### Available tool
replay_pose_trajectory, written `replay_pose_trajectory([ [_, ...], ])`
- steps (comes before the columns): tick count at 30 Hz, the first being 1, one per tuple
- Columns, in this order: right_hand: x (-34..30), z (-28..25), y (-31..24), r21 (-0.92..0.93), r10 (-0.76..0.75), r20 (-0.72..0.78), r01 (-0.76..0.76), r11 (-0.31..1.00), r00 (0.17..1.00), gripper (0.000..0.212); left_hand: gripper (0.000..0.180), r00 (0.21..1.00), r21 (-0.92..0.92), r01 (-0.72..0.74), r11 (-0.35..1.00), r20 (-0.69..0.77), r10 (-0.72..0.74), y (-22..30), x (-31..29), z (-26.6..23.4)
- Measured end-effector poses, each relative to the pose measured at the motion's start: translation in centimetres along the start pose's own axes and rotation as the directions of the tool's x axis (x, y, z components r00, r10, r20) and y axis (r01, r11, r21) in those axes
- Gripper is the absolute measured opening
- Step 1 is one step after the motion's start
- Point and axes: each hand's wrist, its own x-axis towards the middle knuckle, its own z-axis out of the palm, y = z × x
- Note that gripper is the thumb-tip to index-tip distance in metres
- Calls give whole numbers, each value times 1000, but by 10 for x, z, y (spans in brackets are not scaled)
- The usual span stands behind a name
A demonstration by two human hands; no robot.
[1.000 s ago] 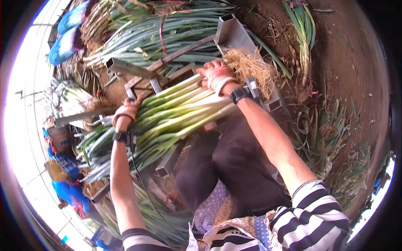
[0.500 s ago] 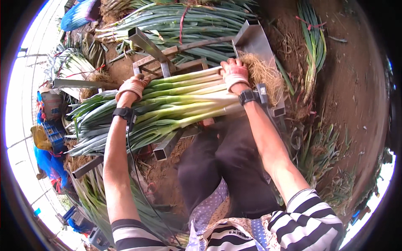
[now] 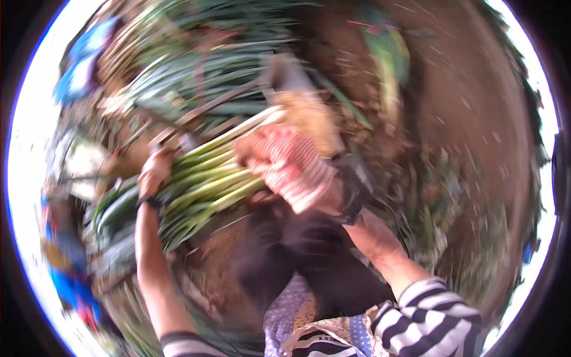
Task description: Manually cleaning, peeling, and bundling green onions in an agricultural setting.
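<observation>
Leeks (image 3: pixel 196 178) at nine o'clock are touched by the left hand (image 3: pixel 154 174) and overlapped by the right hand (image 3: pixel 282 160); whether fingers grip cannot be told. Likely bendy, they are best held by the firmer stems (image 3: pixel 229 178).

Small dark lettering (image 3: pixel 331 339) on front of person's black-and-white striped shirt (image 3: pixel 440 309), close to lower edge of view, beside patterned trim of dotted apron (image 3: pixel 285 303). Too small and blurred to make out whole. Blue wrapped bundle (image 3: pixel 86 59) at upper left: surface smeared, any print unreadable. Dark wrist device (image 3: pixel 355 199) on person's right wrist: blurred, any markings unreadable. Nothing else legible in head view.
</observation>
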Motion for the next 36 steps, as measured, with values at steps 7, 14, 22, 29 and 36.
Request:
replay_pose_trajectory([
  [7, -161, -147, 62, 154, 649, -74, -634, 758, 758, 15, 30, 954, 32, -154, 988, -254, 157, -30, -3, -23],
  [14, -278, -151, 208, 266, 968, -164, -937, 227, 188, 24, 31, 933, -160, -43, 986, -359, -18, -58, -14, -96],
  [22, -228, -77, 354, -90, 957, -259, -990, 110, 130, 43, 23, 626, 472, -576, 668, -271, 731, 207, -193, -98],
  [29, -210, -45, 385, -259, 938, -345, -960, -107, -12, 41, 28, 919, -537, -330, 776, 3, 394, 432, -296, 15],
  [36, -181, -104, 357, 251, 993, -114, -966, 58, 30, 31, 30, 707, -918, 297, 263, 397, 585, 507, -270, 147],
])
